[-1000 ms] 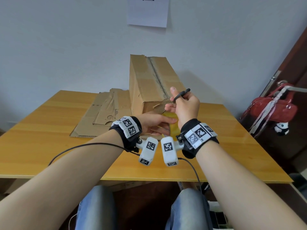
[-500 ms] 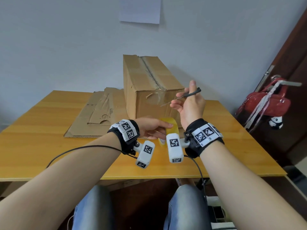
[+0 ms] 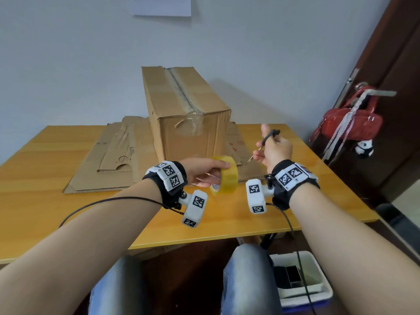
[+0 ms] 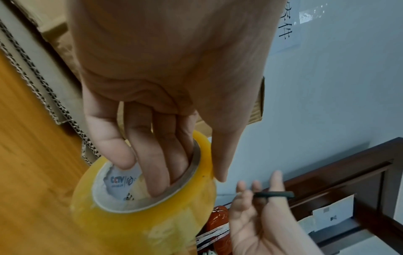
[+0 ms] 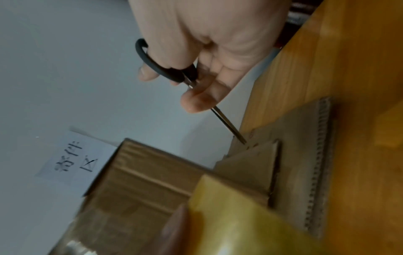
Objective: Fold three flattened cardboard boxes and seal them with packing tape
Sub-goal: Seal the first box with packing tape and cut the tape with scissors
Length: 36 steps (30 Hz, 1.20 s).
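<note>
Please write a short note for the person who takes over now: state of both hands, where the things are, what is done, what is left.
Left hand: fingers through the core of the yellow tape roll, held above the table.
Right hand: holds closed black scissors.
Done: one folded box stands on the table, top seam taped.
Left: flattened cardboard lies under and beside it, not yet folded or taped.
</note>
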{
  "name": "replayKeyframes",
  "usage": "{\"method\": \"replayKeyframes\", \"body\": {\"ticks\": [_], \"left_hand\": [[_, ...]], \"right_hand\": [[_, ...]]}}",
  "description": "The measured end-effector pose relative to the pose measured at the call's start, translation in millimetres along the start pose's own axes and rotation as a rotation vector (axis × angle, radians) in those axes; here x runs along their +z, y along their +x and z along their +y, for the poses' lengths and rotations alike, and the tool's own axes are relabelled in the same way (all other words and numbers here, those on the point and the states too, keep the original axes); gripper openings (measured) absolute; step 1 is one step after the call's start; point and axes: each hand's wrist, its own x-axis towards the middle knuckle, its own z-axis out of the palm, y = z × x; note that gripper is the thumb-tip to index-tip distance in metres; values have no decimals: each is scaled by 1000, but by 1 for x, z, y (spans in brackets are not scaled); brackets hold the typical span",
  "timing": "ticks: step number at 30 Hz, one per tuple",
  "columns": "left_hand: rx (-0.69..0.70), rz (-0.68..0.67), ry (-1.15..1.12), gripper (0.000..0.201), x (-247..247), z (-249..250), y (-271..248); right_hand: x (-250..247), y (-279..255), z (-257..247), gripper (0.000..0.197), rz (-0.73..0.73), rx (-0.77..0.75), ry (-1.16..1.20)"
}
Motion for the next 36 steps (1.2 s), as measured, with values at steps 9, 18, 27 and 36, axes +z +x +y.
{"method": "replayKeyframes", "body": {"ticks": [9,18,27,36], "left_hand": [[-41,-31,41,33,10,3,28],[-116,-113,57,24,13,3,48],[-72,-110,108,32,25,23,59],[104,23,78,30,65,53,66]], "right_hand": [[-18,43,38,60,-209,246,-648],[-23,71,51,57,-311,189,-1031],[-22,71,38,41,-360,120,-1126],[-46,77,30,60,-389,154,-510]]}}
